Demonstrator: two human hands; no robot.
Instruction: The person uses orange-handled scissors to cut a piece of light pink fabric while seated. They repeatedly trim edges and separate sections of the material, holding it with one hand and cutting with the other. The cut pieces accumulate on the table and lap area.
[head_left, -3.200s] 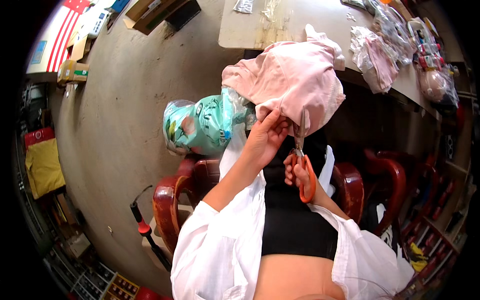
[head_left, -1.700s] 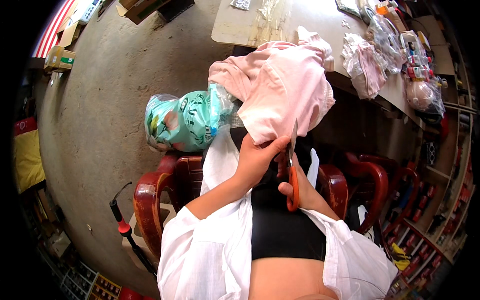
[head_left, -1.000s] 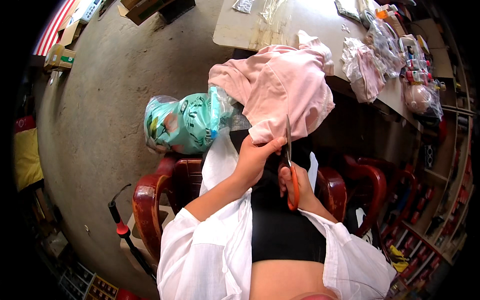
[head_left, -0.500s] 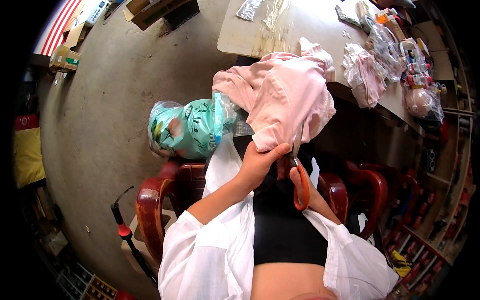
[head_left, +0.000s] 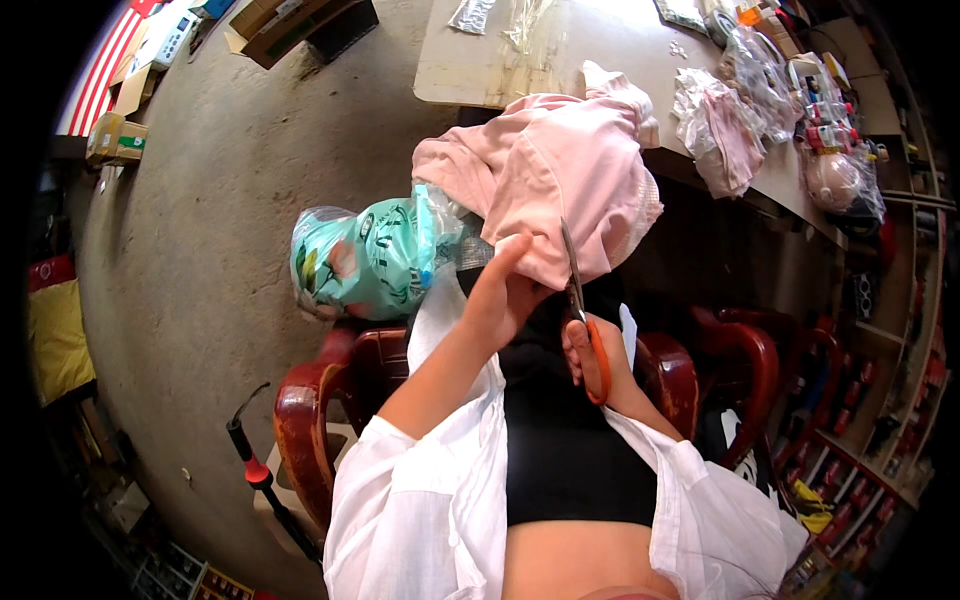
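A pink garment (head_left: pixel 540 180) lies bunched over my lap near the table's edge. My left hand (head_left: pixel 500 290) grips its lower edge, thumb raised onto the cloth and the other fingers curled, partly hidden under it. My right hand (head_left: pixel 590 360) is closed on the orange-handled scissors (head_left: pixel 600 370), whose metal blades point up against the cloth just right of my left fingers. A mint plastic bag with a floral print (head_left: pixel 365 260) sits to the left of the garment.
Behind is a pale table (head_left: pixel 560 40) with plastic-wrapped cloth (head_left: pixel 720 130) and bagged items (head_left: pixel 840 180). A wooden chair (head_left: pixel 305 400) surrounds me; a black-and-red tool (head_left: pixel 255 470) stands at its left. Cardboard boxes (head_left: pixel 120 140) are at the upper left, shelving (head_left: pixel 880 400) at right.
Since half a second ago my left thumb has moved up and left on the cloth. The scissors and my right hand are slightly higher and further left, as the whole view has shifted a little.
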